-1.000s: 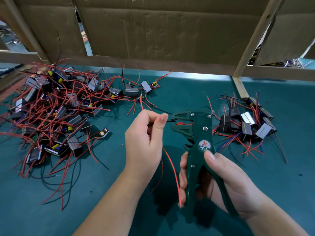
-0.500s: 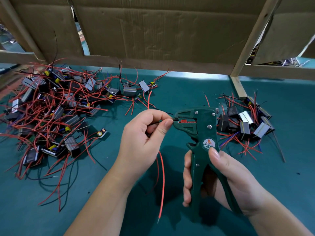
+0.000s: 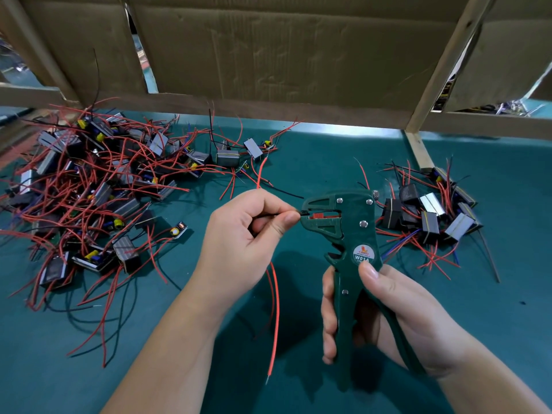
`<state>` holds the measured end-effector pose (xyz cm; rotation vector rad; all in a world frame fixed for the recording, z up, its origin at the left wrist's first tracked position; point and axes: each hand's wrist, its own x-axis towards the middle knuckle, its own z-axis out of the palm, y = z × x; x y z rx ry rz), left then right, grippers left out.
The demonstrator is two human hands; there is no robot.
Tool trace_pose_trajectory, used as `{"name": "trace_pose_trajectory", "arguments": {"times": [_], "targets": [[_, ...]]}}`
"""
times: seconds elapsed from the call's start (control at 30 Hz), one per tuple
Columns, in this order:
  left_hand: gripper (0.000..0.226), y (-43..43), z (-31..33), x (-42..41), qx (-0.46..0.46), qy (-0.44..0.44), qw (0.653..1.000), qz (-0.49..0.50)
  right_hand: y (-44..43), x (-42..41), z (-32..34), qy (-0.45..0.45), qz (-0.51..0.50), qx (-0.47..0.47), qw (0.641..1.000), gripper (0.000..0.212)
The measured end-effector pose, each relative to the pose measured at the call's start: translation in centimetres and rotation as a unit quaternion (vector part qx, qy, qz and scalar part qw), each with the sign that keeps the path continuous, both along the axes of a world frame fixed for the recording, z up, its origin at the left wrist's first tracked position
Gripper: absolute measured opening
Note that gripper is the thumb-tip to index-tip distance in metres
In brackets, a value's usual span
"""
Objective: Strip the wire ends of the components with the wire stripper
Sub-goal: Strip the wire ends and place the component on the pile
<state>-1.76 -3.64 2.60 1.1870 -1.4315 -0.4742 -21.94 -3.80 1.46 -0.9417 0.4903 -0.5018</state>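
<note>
Wire stripper (image 3: 349, 234), green, is held upright just right of centre; its handles are wrapped in the closed grip of the right hand (image 3: 388, 318), thumb laid below the W01A label. Black wire end (image 3: 299, 212) is pinched between thumb and forefinger of the left hand (image 3: 239, 243) at the head's 9 o'clock, tip at the jaws. Red wire (image 3: 276, 309) is hung below that hand. Component piles are seen at 9 o'clock (image 3: 98, 189) and 3 o'clock (image 3: 430, 216) on the teal worktop (image 3: 328, 150).
</note>
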Motion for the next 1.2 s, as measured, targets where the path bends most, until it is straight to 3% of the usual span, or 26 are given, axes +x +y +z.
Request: {"name": "trace_pose_trajectory", "arguments": {"times": [0.47,0.67,0.83,0.93,1.07,1.2], "targets": [[0.015,-0.3,-0.6,0.2,0.023,-0.007,1.0,0.004,0.8,1.2,-0.1,0.015,-0.039,0.015,0.999,0.052],[0.021,-0.7,-1.5,0.4,0.046,-0.149,0.987,0.035,0.8,2.5,0.2,0.117,-0.167,0.045,0.978,0.056],[0.016,-1.0,-2.3,0.6,0.07,-0.19,0.979,0.033,-0.1,1.7,0.6,0.128,-0.143,0.115,0.975,0.055],[0.017,-1.2,-2.4,1.2,0.069,-0.19,0.978,0.058,-0.7,0.9,0.7,0.121,-0.109,0.128,0.978,0.052],[0.016,-1.4,-2.3,2.7,0.06,-0.145,0.978,0.134,-1.8,-0.2,0.6,0.097,-0.163,0.121,0.974,0.045],[0.015,-1.3,-2.0,3.0,0.073,-0.082,0.987,0.113,-2.2,-1.0,0.5,0.049,-0.171,0.097,0.979,0.04]]}}
